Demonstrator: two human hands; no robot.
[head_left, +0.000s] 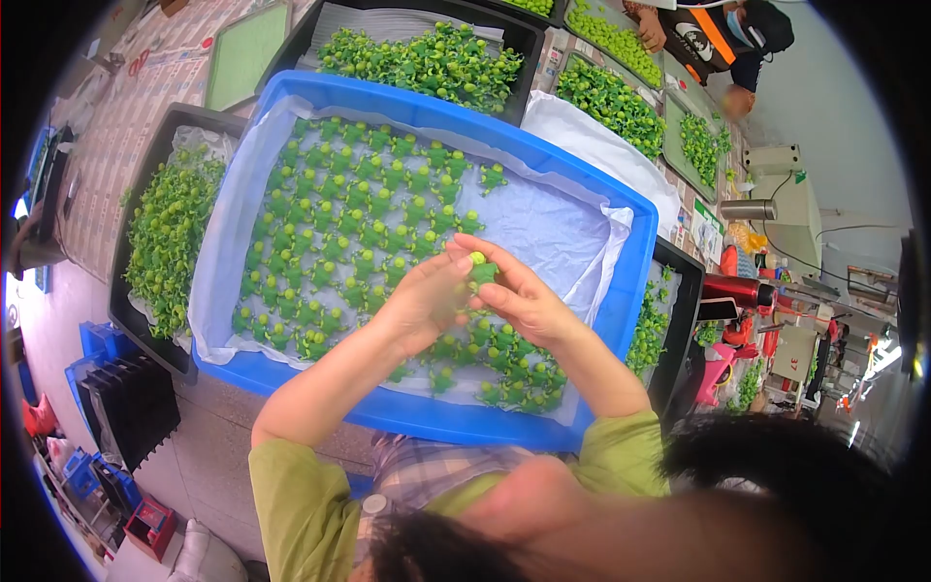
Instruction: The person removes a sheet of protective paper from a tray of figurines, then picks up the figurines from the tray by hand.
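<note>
Both hands meet above the lower middle of a blue tray (626, 320) lined with white sheet. Between the fingertips is a small green figure (482, 273) with a round yellow-green ball on it. My right hand (529, 299) pinches it with thumb and forefinger. My left hand (424, 303) has its fingers closed against the piece's left side; some fingertips are blurred. Rows of similar small green figures (354, 199) lie spaced out on the liner (543, 228), covering the left and middle. More lie along the lower edge, partly behind my forearms.
Black trays heaped with green pieces stand at the left (175, 238) and the back (422, 68). Another black tray (679, 320) is at the right. Green trays (611, 107) line the table beyond. A co-worker's hand (652, 32) is at the top right.
</note>
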